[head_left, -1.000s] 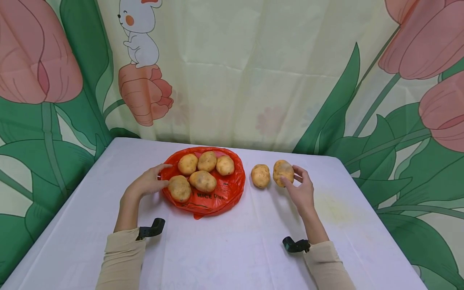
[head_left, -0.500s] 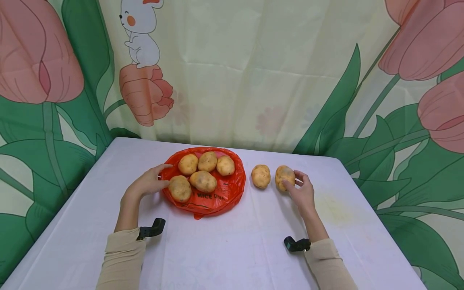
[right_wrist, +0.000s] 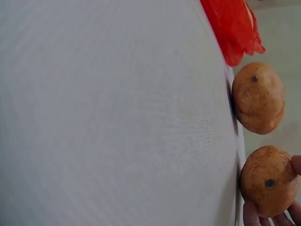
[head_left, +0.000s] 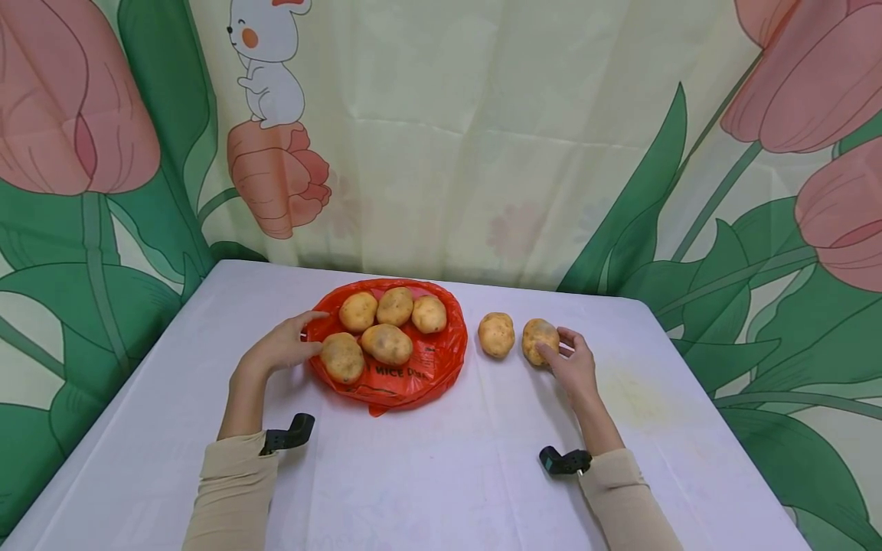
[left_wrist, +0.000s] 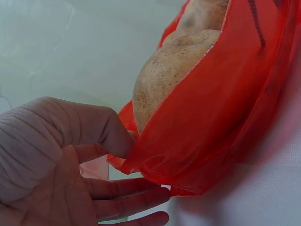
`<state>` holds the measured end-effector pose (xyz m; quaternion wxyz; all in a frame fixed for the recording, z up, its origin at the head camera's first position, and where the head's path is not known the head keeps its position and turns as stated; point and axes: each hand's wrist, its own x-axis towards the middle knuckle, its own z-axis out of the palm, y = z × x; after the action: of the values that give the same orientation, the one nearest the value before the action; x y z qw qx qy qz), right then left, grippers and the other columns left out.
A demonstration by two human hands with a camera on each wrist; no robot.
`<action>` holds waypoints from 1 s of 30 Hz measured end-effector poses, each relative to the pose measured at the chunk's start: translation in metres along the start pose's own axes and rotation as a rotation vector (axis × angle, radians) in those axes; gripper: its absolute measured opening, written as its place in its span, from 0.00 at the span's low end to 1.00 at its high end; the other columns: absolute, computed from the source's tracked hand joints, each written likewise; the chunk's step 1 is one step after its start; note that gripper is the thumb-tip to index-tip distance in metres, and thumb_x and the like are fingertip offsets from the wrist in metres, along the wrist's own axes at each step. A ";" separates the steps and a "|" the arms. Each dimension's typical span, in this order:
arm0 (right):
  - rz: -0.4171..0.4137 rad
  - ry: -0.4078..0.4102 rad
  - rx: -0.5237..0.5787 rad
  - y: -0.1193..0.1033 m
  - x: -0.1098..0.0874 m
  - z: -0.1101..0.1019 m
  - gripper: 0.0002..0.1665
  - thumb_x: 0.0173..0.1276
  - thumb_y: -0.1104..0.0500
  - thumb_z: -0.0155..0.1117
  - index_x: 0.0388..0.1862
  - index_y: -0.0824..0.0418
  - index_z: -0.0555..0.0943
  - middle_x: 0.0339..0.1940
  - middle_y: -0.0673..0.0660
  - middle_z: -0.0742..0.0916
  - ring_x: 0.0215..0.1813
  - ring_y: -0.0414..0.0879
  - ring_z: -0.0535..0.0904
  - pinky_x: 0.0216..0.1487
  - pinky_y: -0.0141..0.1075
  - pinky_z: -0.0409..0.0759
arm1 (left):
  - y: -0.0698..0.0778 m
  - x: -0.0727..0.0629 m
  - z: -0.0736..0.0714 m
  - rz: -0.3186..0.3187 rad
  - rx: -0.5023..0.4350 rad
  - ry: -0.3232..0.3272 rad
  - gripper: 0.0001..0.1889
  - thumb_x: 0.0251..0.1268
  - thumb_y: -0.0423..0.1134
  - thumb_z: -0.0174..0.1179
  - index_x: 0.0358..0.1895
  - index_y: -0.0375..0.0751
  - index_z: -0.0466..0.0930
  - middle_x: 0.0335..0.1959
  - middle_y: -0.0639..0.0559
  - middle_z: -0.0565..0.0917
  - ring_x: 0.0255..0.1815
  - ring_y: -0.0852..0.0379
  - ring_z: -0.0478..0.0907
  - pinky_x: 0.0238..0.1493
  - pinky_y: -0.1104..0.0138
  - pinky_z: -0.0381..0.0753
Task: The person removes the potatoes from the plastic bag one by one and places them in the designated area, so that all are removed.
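Observation:
A red plastic bag [head_left: 436, 363] lies spread in a round shape on the table, with several potatoes [head_left: 386, 345] in it. My left hand [head_left: 281, 344] is at the bag's left edge; in the left wrist view its thumb [left_wrist: 115, 136] and forefinger pinch the red plastic, while the other fingers extend below. To the right of the bag, my right hand [head_left: 574, 366] holds a potato [head_left: 539, 341] from its right side, thumb in front and fingers behind. That potato appears to rest on the table in the right wrist view. Another potato [head_left: 496, 335] lies between it and the bag.
A white cloth covers the table [head_left: 427, 474]; its back edge runs just behind the bag and potatoes. Behind it hangs a curtain [head_left: 441, 153] printed with tulips and a rabbit. Black cameras [head_left: 292, 432] are strapped to both wrists.
My right hand has lowered the potato and brought it slightly nearer to me, beside the other loose potato. My left hand has stayed at the bag's edge.

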<state>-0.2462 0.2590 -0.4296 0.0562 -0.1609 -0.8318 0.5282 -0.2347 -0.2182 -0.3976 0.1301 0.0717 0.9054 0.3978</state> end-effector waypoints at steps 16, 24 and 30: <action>0.022 -0.025 0.006 -0.002 0.000 -0.002 0.43 0.74 0.50 0.65 0.79 0.64 0.59 0.77 0.66 0.68 0.74 0.60 0.66 0.70 0.49 0.74 | -0.001 0.001 0.001 0.006 -0.006 0.008 0.34 0.67 0.35 0.54 0.77 0.31 0.60 0.75 0.26 0.63 0.72 0.29 0.61 0.71 0.34 0.63; -0.028 0.001 -0.029 -0.005 -0.005 -0.004 0.43 0.74 0.51 0.65 0.78 0.68 0.60 0.77 0.68 0.67 0.78 0.62 0.60 0.77 0.52 0.63 | -0.003 0.000 0.001 0.044 -0.007 0.020 0.33 0.67 0.33 0.54 0.75 0.29 0.61 0.72 0.25 0.66 0.69 0.30 0.65 0.70 0.36 0.65; -0.039 0.050 -0.103 -0.008 -0.010 -0.004 0.41 0.74 0.51 0.64 0.77 0.66 0.61 0.77 0.67 0.66 0.79 0.62 0.57 0.78 0.55 0.61 | -0.001 -0.001 0.000 0.027 -0.010 0.010 0.34 0.67 0.34 0.55 0.76 0.29 0.60 0.72 0.25 0.65 0.69 0.30 0.65 0.70 0.36 0.66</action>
<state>-0.2374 0.2558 -0.4197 0.0792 -0.1604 -0.8592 0.4793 -0.2337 -0.2191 -0.3985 0.1202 0.0814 0.9029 0.4046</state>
